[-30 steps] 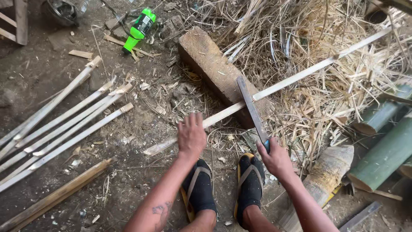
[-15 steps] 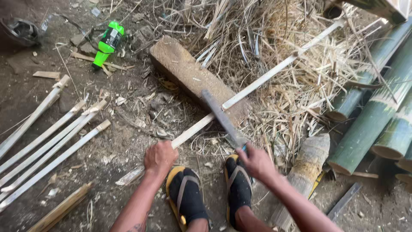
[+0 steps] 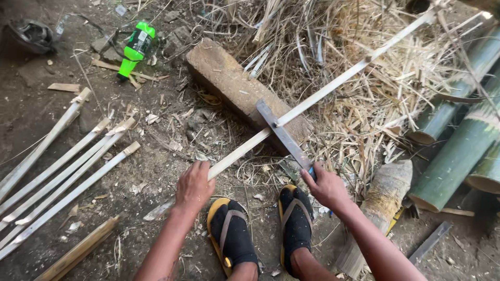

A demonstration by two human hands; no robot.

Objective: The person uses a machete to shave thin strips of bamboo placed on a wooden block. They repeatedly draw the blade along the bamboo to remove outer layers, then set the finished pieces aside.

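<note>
Bamboo strip (image 3: pixel 333 86): long, pale, lying slantwise across the wooden block (image 3: pixel 234 86) on the dirt floor. Your left hand (image 3: pixel 194 186) grips its near end. Your right hand (image 3: pixel 327 187) clasps the flat-bladed knife (image 3: pixel 284 136), edge set on the strip at the block. Split strips (image 3: pixel 67 161) lie left; green bamboo culms (image 3: pixel 458 140) right.

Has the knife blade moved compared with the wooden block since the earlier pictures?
Yes. The knife blade, held by the right hand, now lies across the bamboo strip on the wooden block; earlier it sat at the block's near end.
</note>
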